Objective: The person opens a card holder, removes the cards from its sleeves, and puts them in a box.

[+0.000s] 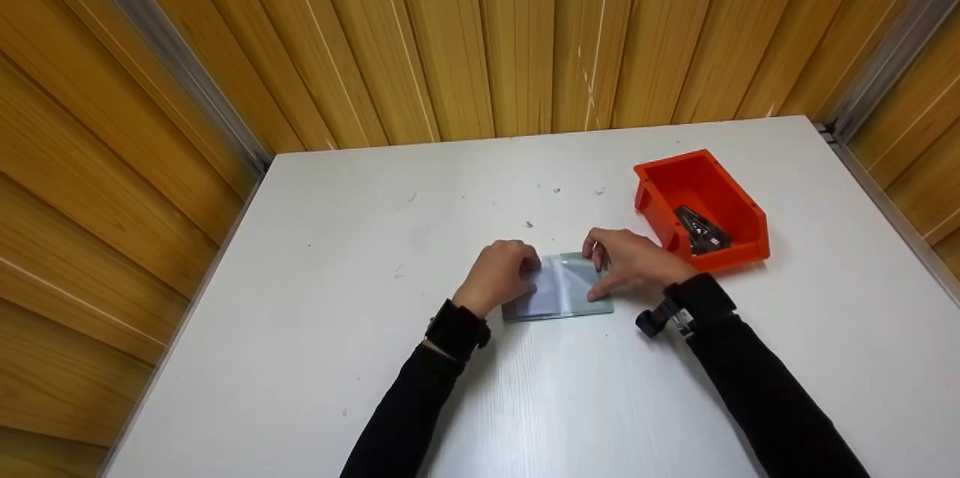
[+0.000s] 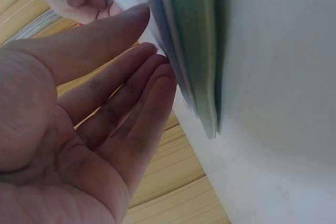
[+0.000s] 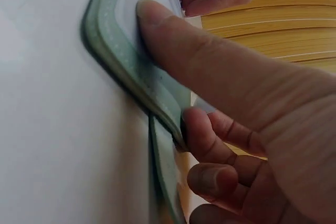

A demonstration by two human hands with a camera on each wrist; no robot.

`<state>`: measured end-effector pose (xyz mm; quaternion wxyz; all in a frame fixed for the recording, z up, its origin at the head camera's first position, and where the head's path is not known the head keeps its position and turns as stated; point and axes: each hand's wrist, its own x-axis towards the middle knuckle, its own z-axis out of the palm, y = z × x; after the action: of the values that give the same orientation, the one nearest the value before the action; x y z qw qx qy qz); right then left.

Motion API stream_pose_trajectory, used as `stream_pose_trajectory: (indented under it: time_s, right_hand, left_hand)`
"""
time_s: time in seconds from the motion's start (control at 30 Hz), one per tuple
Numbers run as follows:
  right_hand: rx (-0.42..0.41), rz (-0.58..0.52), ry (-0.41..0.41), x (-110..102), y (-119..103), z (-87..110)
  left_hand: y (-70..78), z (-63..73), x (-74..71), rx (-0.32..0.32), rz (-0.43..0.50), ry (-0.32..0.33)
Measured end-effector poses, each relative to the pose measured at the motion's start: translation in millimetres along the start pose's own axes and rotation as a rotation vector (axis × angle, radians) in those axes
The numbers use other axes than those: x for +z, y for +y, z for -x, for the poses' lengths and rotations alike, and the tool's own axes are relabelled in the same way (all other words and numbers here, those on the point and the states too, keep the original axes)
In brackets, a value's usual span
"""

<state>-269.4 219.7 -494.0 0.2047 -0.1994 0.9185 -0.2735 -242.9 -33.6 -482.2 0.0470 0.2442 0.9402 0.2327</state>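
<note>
A pale green card holder (image 1: pixel 585 284) with clear plastic sleeves lies spread open on the white table. My left hand (image 1: pixel 495 275) is at its left half, thumb and fairly straight fingertips touching the sleeves. In the left wrist view, the holder's layered edge (image 2: pixel 197 61) stands beside that hand (image 2: pixel 89 108). My right hand (image 1: pixel 634 260) holds the right half, thumb on the inner face and index finger at the edge. Stitching along the green cover (image 3: pixel 113 40) shows in the right wrist view, close to the right thumb (image 3: pixel 184 45).
An orange-red bin (image 1: pixel 739 196) stands on the table (image 1: pixel 360 260) just beyond my right hand. Dark metallic pieces (image 1: pixel 701 230) lie inside it. Wood-patterned panels (image 1: pixel 480 35) rise behind the table and along both sides.
</note>
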Motion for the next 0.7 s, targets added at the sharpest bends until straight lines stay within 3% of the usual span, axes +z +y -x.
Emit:
stream_pose_trajectory:
  time_s: [0.37,0.53,0.7]
  right_hand:
    - [0.023,-0.14,-0.026,-8,-1,0.8]
    - [-0.019,-0.226,-0.003,-11,-4,3.3]
    - [-0.064,-0.336,0.001,-12,-11,4.6]
  left_hand:
    - [1.8,-2.2,0.7,-0.037,-0.004,-0.019]
    - [-0.5,-2.2,-1.7,-0.026,0.029,-0.03]
    - [-8.4,-2.0,-11.7,-0.02,0.12,0.059]
